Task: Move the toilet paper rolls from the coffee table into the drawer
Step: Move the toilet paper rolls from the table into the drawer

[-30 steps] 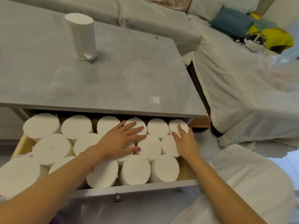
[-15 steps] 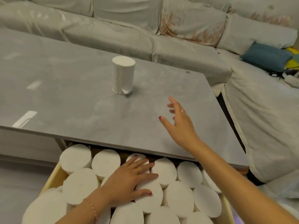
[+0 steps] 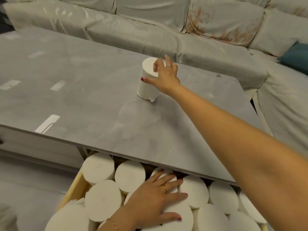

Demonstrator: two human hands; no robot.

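Observation:
One white toilet paper roll (image 3: 146, 87) stands upright on the grey coffee table (image 3: 83, 100). My right hand (image 3: 164, 75) reaches across the table and grips the roll's top, thumb on the near side and fingers over the far edge. Below the table's front edge the wooden drawer (image 3: 73, 189) is pulled out, packed with several white rolls (image 3: 100, 167) standing on end. My left hand (image 3: 155, 199) rests flat on the rolls in the drawer's middle, fingers spread.
A pale covered sofa (image 3: 150, 30) wraps round the table's far and right sides, with a floral cushion (image 3: 221, 22) and a teal cushion (image 3: 296, 57). The floor (image 3: 25, 189) lies to the left of the drawer.
My right hand left the drawer, crossed the table and took hold of the standing roll. The view tilted up and shifted left. My left hand stayed flat on the rolls.

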